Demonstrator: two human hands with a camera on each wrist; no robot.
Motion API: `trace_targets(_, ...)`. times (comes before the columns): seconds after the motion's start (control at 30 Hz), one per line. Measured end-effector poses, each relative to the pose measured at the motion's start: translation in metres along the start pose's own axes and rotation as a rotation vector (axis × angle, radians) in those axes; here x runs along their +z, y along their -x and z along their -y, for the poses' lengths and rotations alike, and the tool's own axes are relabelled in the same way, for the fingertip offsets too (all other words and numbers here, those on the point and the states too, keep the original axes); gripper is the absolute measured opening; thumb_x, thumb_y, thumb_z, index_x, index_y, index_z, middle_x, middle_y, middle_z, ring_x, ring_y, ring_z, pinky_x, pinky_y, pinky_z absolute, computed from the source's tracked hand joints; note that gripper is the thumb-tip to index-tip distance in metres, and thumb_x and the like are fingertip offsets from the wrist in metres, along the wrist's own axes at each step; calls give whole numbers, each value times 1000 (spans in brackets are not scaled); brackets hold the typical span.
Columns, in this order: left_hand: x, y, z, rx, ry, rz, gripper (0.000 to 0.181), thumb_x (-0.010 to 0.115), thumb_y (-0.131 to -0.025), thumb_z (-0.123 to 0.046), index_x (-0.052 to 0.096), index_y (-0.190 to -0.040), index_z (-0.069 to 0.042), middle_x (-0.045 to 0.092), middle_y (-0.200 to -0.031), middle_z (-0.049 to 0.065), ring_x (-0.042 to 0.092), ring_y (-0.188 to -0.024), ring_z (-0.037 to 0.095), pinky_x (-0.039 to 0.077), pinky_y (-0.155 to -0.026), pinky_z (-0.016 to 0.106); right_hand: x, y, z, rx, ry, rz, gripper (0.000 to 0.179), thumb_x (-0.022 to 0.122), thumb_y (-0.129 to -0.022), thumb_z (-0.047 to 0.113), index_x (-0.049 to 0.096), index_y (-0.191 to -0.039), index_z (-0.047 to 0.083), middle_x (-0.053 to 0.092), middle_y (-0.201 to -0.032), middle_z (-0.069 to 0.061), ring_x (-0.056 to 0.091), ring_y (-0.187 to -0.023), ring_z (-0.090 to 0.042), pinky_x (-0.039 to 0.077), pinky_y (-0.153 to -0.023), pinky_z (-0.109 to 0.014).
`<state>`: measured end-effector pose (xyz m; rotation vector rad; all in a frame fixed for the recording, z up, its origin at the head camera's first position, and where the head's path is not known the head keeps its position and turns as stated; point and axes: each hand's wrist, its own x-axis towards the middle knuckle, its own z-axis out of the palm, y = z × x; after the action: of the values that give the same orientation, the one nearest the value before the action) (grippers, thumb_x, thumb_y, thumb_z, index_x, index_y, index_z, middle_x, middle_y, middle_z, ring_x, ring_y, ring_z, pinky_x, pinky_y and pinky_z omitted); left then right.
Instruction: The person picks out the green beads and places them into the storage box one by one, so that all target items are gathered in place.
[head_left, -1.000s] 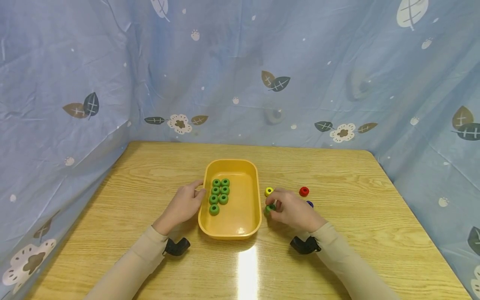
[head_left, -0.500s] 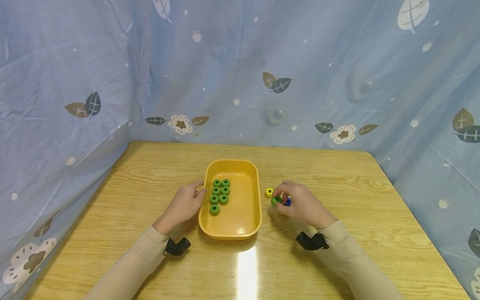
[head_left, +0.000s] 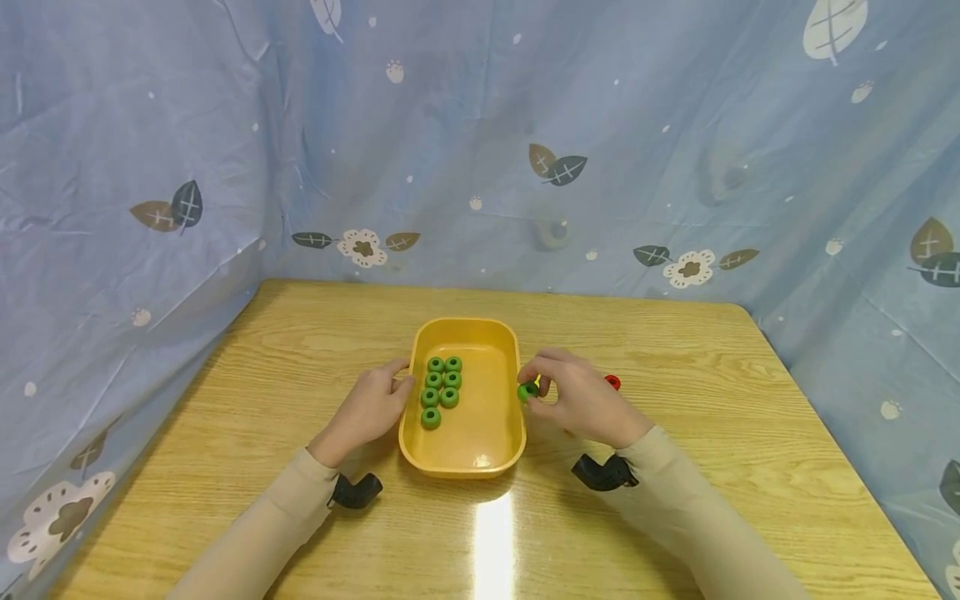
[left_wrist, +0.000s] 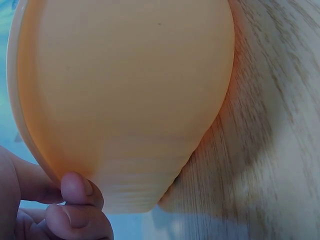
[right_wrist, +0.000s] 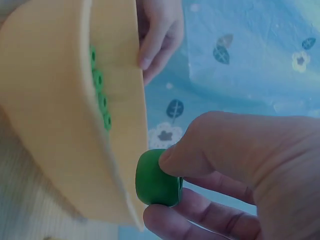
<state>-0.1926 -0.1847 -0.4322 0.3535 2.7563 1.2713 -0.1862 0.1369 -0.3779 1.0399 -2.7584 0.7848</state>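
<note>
A yellow-orange tray (head_left: 480,417) stands mid-table, with several green beads (head_left: 431,397) in rows along its left side. My left hand (head_left: 370,408) grips the tray's left wall; in the left wrist view its curled fingers (left_wrist: 80,220) lie against the outer side. Between thumb and fingers, my right hand (head_left: 581,400) pinches a green bead (right_wrist: 157,177), raised beside the tray's right rim. That bead is thick and rounded, with a hole through it. The right hand hides most of the table just behind it.
Part of a red bead (head_left: 612,382) shows beyond the right hand. A blue patterned cloth (head_left: 465,150) hangs behind the wooden table (head_left: 675,358) and along both sides. Each wrist wears a black mount (head_left: 356,492).
My right hand lifted the green bead from the table, first drawing right, then moving left to the tray's right rim. It now covers the blue bead. The left hand stayed at the tray.
</note>
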Motion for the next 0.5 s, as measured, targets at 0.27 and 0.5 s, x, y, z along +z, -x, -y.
trace_targets(0.27,-2,-1,0,-10,-5,-8,47,49,-109,-15,47,-150,9,77,-95,19,58,-55,12,45,-54,28,5,-23,12,-79,13,49,19,77,-89,7,73,-107,13,66,-102,3,63,-84,-15,53,-75,-26)
trace_targets(0.5,-1,-1,0,-2,-4,-10,47,49,-109,-14,47,-150,10,76,-89,17,59,-59,13,46,-54,28,15,-43,22,-170,-1,111,15,76,-92,8,75,-106,11,67,-102,0,64,-82,-17,53,-75,-23)
